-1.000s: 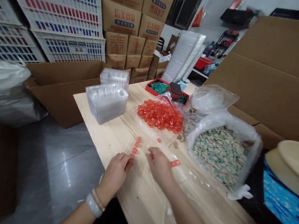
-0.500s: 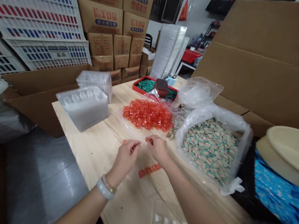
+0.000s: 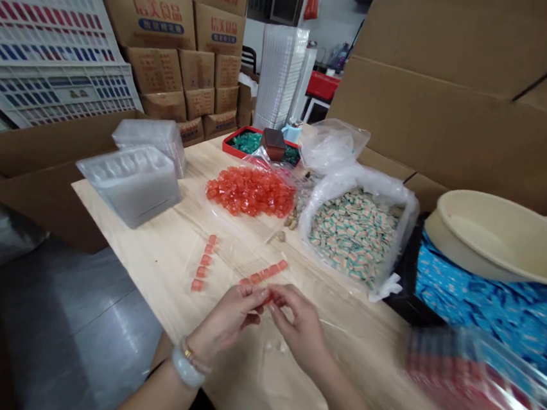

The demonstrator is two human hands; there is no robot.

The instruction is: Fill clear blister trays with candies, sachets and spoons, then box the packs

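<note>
My left hand [image 3: 226,320] and my right hand [image 3: 298,323] meet over the light wooden table [image 3: 153,245], their fingertips pinched around a small red candy [image 3: 267,300]. A short row of red candies [image 3: 263,272] runs from my fingers up a clear film, and a second row [image 3: 203,263] lies to the left. Beyond my hands, a clear bag holds a heap of red candies [image 3: 250,191]. To its right is a large bag of striped green-and-cream candies [image 3: 355,232]. Green candies fill a red tray [image 3: 260,144], partly hidden by a dark brown box [image 3: 273,144].
Clear plastic containers [image 3: 130,181] stand at the table's left, past which its edge drops to a grey floor. A beige basin [image 3: 497,236] sits on blue wrapped candies [image 3: 478,289]. A blurred clear tray [image 3: 473,385] shows at lower right. Cardboard cartons and white crates rise behind.
My hands have come together at the end of the red row, and the left row is now uncovered. The view has swung right, bringing the basin and blurred tray further into sight.
</note>
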